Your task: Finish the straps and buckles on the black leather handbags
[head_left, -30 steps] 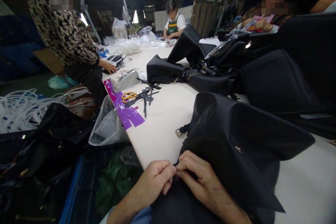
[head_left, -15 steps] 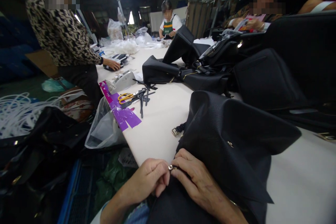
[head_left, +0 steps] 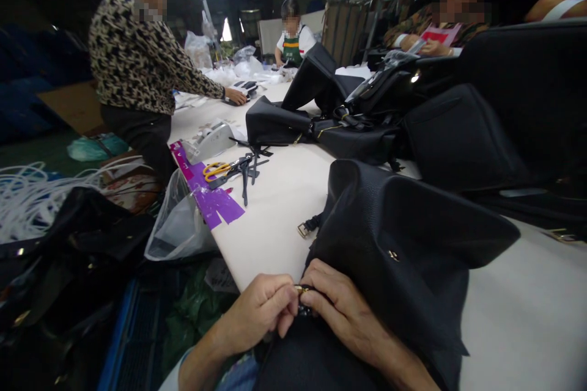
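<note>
A large black leather bag lies on the white table right in front of me, its near edge hanging over my lap. My left hand and my right hand meet at that near edge. Both are closed in a pinch on a small gold metal fitting of the bag, fingertips touching. A gold buckle on a short strap sticks out from the bag's left side.
Yellow-handled scissors, black straps and purple tape lie on the table's left edge, above a hanging clear plastic bag. More black bags pile up at the right. A person in a leopard-print top stands at left; others work farther back.
The person in the leopard-print top has stepped farther along the table and reached forward. My hands stay pinched at the bag's edge, where the gold fitting now shows between my fingers.
</note>
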Demonstrator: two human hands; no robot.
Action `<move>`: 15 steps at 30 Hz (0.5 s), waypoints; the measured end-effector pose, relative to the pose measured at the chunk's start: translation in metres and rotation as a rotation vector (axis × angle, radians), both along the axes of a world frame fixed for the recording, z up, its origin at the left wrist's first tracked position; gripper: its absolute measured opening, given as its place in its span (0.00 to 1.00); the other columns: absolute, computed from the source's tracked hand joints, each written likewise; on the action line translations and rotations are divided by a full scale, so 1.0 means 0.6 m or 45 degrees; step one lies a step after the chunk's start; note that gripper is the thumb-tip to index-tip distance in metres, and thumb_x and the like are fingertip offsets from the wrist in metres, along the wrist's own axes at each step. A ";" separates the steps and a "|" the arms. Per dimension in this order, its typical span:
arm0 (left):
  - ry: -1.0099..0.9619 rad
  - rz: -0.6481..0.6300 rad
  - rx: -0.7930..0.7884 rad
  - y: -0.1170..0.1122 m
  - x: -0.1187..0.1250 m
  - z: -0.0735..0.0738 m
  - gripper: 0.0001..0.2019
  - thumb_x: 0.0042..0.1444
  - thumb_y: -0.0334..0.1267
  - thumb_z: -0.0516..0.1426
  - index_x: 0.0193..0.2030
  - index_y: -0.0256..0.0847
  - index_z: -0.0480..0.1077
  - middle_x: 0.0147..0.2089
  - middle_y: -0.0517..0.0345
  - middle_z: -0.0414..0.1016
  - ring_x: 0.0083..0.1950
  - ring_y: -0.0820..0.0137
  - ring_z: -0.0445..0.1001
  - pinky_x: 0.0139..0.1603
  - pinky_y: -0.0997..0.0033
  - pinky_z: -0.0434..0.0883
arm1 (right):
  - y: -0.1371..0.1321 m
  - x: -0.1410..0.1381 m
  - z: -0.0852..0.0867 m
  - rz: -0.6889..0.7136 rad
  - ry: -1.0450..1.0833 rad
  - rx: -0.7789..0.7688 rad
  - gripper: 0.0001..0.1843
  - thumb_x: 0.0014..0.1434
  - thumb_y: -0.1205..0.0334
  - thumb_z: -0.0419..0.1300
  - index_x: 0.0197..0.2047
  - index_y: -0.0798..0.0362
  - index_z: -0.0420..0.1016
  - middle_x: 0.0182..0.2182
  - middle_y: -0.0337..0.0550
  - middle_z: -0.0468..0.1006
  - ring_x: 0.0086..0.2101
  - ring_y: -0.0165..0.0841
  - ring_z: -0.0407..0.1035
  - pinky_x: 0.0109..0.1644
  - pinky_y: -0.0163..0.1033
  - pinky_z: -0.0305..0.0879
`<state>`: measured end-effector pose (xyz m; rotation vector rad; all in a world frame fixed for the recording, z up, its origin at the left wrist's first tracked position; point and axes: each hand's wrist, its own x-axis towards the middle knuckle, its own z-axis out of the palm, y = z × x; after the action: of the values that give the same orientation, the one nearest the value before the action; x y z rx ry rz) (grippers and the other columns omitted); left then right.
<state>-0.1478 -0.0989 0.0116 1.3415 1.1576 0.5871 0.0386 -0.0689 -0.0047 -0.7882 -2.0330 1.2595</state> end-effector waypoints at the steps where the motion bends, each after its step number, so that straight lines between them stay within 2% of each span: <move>1: -0.010 -0.014 0.017 -0.001 -0.002 0.000 0.22 0.63 0.54 0.45 0.27 0.40 0.63 0.17 0.65 0.61 0.17 0.77 0.54 0.20 0.77 0.52 | 0.002 0.001 0.001 0.006 0.017 -0.036 0.22 0.71 0.50 0.46 0.30 0.52 0.67 0.29 0.38 0.64 0.32 0.32 0.63 0.35 0.37 0.58; 4: -0.011 0.022 0.050 -0.005 -0.006 0.006 0.18 0.63 0.49 0.46 0.29 0.39 0.64 0.19 0.64 0.63 0.19 0.77 0.55 0.21 0.77 0.53 | 0.006 0.003 0.004 0.018 0.063 -0.104 0.23 0.70 0.48 0.47 0.28 0.51 0.66 0.28 0.37 0.64 0.31 0.31 0.63 0.35 0.36 0.58; 8: 0.056 0.159 0.138 -0.007 0.005 0.016 0.09 0.59 0.40 0.50 0.29 0.40 0.63 0.22 0.65 0.61 0.24 0.75 0.59 0.27 0.76 0.57 | 0.006 0.002 0.004 0.022 0.069 -0.115 0.22 0.70 0.49 0.48 0.27 0.51 0.65 0.28 0.36 0.64 0.31 0.31 0.62 0.35 0.36 0.57; 12: 0.222 0.197 0.277 -0.004 0.021 0.021 0.10 0.59 0.39 0.50 0.27 0.41 0.60 0.23 0.66 0.58 0.27 0.74 0.58 0.28 0.74 0.55 | 0.005 0.001 0.000 0.009 0.079 -0.121 0.21 0.69 0.51 0.50 0.27 0.51 0.64 0.29 0.36 0.64 0.32 0.31 0.62 0.36 0.36 0.57; 15: 0.271 0.155 0.290 -0.003 0.023 0.019 0.10 0.59 0.37 0.49 0.26 0.41 0.60 0.23 0.65 0.59 0.27 0.73 0.60 0.29 0.74 0.56 | 0.005 0.000 -0.001 -0.029 0.085 -0.105 0.20 0.68 0.53 0.51 0.26 0.51 0.64 0.28 0.36 0.64 0.31 0.31 0.63 0.35 0.36 0.57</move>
<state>-0.1340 -0.1009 0.0229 1.5639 1.3851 0.6928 0.0384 -0.0660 -0.0053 -0.7939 -1.9248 1.3460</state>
